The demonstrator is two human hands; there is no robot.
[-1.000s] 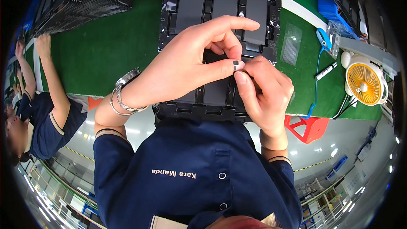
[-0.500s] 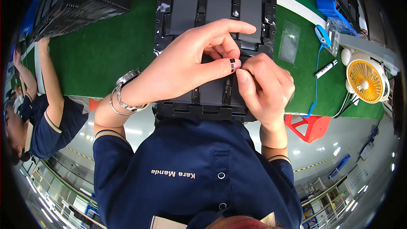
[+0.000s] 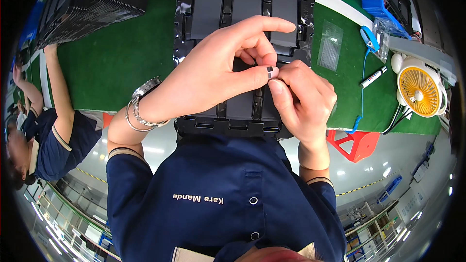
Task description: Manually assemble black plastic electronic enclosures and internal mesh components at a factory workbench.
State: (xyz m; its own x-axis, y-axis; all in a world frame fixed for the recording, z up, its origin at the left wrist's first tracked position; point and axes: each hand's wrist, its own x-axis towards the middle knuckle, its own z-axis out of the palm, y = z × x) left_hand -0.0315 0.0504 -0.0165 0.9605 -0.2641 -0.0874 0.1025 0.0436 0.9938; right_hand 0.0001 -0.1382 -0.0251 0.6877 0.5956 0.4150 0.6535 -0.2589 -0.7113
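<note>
My left hand (image 3: pixel 238 56) is closed in a pinch above the black tray, its index finger stretched out and its other fingers curled toward the thumb. A small black piece (image 3: pixel 270 69) lies on the left thumb near its tip. Against that thumb tip, my right hand (image 3: pixel 306 97) is also closed, thumb and bent index finger together. Whatever sits between the fingertips is hidden. Below both hands lies the black plastic tray (image 3: pixel 182 24), holding flat dark grey rectangular panels (image 3: pixel 209 7) in its pockets.
The table has a green mat (image 3: pixel 107 63). A stack of black trays (image 3: pixel 97 5) stands at the far left, with a co-worker's arm (image 3: pixel 59 87) reaching to it. On the right are a clear plastic sheet (image 3: pixel 330 46), a marker (image 3: pixel 374 76), a blue coiled cord (image 3: pixel 362 102) and a fan (image 3: pixel 418 92).
The tray sits slightly farther left in the picture. Both hands stay together, with small finger shifts; fewer black marks show on the left thumb than before.
</note>
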